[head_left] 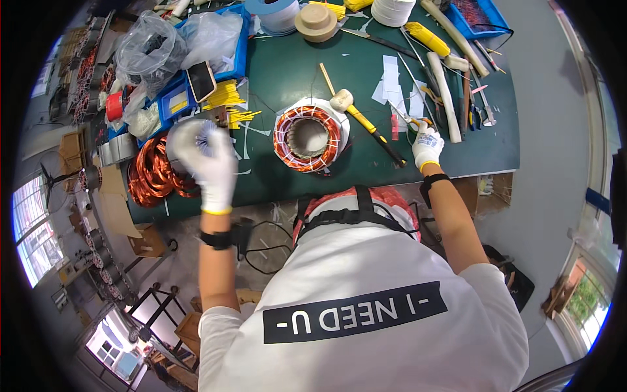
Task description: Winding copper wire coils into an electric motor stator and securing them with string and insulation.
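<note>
My right hand [428, 145], in a white glove with a yellow cuff, is closed at the handles of orange-handled pliers [413, 120] on the green table. Over the table's left side my gloved left hand [212, 157] is smeared by motion, and its fingers cannot be made out. Close by it are a grey metal cylinder [175, 149], partly hidden, and coils of copper wire [151, 178]. Between my hands sits a round stator [279, 138] with copper windings laced in white cord. A mallet [356, 114] with a pale head and yellow-black handle lies to its right.
Blue bins [240, 49] with plastic bags stand at the far left, a phone [201, 81] leaning there. Yellow sleeves [225, 96] lie beside it. Wire spools [274, 16] line the far edge. Rods, a caliper [486, 111] and paper strips [390, 75] spread over the right side.
</note>
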The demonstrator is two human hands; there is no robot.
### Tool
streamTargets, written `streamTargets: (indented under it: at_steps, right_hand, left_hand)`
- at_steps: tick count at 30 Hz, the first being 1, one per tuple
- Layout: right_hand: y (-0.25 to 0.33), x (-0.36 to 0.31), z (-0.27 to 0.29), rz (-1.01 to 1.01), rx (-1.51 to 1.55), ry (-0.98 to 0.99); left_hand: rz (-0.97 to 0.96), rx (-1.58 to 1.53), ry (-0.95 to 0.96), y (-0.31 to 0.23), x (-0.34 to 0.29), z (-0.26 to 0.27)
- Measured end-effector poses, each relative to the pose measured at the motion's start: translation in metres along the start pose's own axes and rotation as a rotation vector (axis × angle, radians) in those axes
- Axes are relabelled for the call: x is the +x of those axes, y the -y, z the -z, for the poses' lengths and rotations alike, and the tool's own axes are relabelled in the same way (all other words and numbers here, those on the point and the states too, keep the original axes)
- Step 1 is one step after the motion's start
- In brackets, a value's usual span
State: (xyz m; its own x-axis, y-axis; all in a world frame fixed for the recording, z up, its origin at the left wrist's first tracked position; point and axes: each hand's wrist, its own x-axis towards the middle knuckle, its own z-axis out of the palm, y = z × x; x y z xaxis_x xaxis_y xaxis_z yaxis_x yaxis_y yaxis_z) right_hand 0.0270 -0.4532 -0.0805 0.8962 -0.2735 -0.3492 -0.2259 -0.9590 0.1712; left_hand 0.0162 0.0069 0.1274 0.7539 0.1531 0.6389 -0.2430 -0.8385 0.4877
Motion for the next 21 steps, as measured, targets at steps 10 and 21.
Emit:
streamTargets:
  at_steps: [10,21]
  right_hand:
    - [-0.037,-0.024,0.014,-0.053,0.368,0.075]
    - [-0.02,-0.144,0.131,0.067,1.357,-0.276]
  left_hand:
    - [-0.404,0.087,1.003,-0.01,-0.004,-0.131]
    - [-0.472,0.159,0.909,-0.081,-0.001,-0.125]
